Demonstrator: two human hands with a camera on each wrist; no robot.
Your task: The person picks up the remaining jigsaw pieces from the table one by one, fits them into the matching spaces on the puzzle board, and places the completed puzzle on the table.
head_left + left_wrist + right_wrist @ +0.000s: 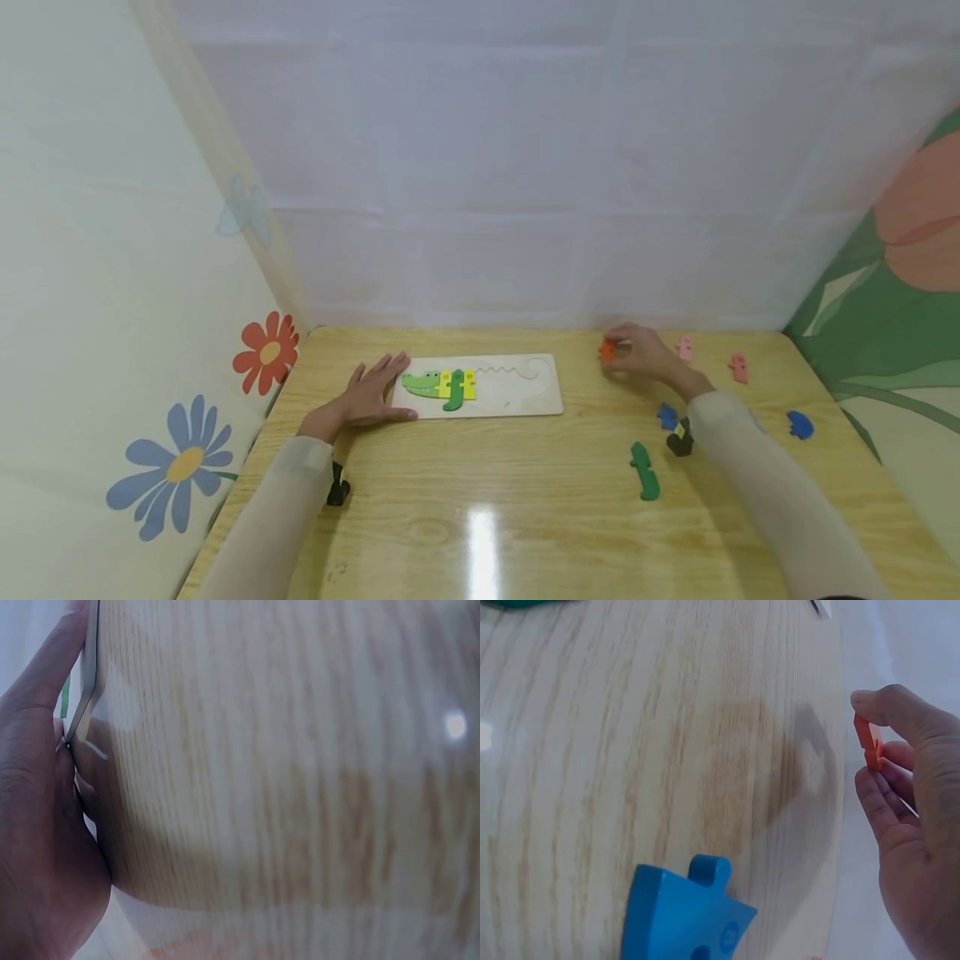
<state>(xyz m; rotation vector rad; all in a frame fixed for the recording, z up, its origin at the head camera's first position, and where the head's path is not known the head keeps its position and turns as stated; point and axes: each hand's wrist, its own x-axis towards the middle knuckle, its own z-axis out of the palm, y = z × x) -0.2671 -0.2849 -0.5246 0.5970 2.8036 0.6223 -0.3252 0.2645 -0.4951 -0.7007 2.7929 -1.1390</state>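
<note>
Right hand (641,354): my thumb and fingertips pinch the orange piece (607,351) firmly, holding it up off the wooden table (555,492), near the far edge and to the right of the pale board (525,393).
Left hand (367,393): my fingers and thumb are spread apart, resting on the left end of the board, the thumb by its near edge.
Crocodile on the board: the green head (422,383) lies toward the left end, then two yellow pieces (470,385) with a green leg piece (455,392) between them; a wavy outline ending in a curl runs on to the right.
Loose by my right arm: a blue piece (667,417) just beside my wrist, a dark green piece (645,472) nearer me.
Farther right: a pale pink piece (686,347), a deeper pink piece (739,367) and a rounded blue piece (800,425).
</note>
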